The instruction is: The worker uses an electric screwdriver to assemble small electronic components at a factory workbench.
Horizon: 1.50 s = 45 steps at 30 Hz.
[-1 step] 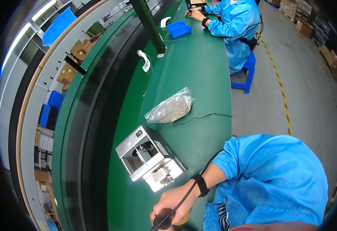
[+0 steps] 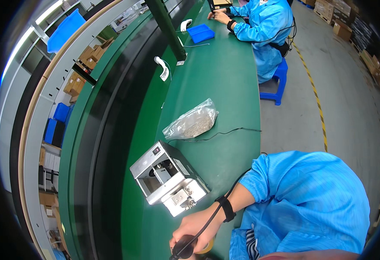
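My right hand (image 2: pixel 198 227) comes in from the right, at the near end of the green bench, a black band round its wrist. Its fingers are closed round a black corded tool (image 2: pixel 184 247), seen from its cable end and resembling an electric screwdriver. Its working tip is hidden. Just beyond the hand stands a silver and black metal box (image 2: pixel 161 171) with an open top and a small switch, apparently a screw feeder. Beside my fingers, a yellow curved edge (image 2: pixel 208 246) shows, partly covered. My left hand is out of view.
Beyond the box lies a clear bag (image 2: pixel 194 123) of small greyish pieces, with a thin black cable (image 2: pixel 224 132) nearby. Farther off are a white curved handheld device (image 2: pixel 161 68), a blue tray (image 2: pixel 200 33) and a green post (image 2: pixel 168 30). A co-worker (image 2: pixel 263 26) sits at the far right side.
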Motion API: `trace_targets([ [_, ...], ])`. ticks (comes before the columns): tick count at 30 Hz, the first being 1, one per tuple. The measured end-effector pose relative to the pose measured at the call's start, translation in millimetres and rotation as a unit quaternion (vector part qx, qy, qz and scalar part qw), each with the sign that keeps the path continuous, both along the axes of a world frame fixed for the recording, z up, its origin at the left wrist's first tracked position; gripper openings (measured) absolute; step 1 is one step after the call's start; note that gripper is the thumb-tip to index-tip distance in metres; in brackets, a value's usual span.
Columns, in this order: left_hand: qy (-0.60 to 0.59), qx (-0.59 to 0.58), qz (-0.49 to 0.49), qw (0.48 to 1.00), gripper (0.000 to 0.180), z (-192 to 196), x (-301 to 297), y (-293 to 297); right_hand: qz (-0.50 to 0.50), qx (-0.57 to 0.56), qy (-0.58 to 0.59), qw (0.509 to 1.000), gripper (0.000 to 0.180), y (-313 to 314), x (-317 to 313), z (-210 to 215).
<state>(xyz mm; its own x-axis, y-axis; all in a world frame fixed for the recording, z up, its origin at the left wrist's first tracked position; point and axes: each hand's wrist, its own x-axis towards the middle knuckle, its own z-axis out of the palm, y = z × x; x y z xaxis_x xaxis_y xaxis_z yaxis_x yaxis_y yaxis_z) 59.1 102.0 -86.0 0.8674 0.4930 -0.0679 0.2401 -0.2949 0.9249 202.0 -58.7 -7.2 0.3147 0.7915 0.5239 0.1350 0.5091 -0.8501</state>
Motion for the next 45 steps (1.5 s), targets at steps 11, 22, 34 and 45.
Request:
trace_targets([
  [11,0.005,-0.008,-0.005,1.0,0.022,-2.3,0.4,-1.3,0.001,0.002,-0.002,1.0,0.03,3.4,-1.2,-6.9],
  [22,0.017,-0.006,0.014,1.0,0.023,5.6,-14.5,2.4,-0.005,-0.021,-0.016,1.0,0.032,0.1,0.8,-2.2],
  [34,0.023,-0.006,0.031,0.999,0.024,11.6,-24.1,4.6,0.007,-0.015,-0.008,1.0,0.032,-1.4,1.8,0.2],
  [45,-0.016,0.051,0.029,0.998,0.023,11.1,-25.1,1.3,0.014,-0.039,-0.018,0.999,0.031,-3.1,3.9,1.7],
])
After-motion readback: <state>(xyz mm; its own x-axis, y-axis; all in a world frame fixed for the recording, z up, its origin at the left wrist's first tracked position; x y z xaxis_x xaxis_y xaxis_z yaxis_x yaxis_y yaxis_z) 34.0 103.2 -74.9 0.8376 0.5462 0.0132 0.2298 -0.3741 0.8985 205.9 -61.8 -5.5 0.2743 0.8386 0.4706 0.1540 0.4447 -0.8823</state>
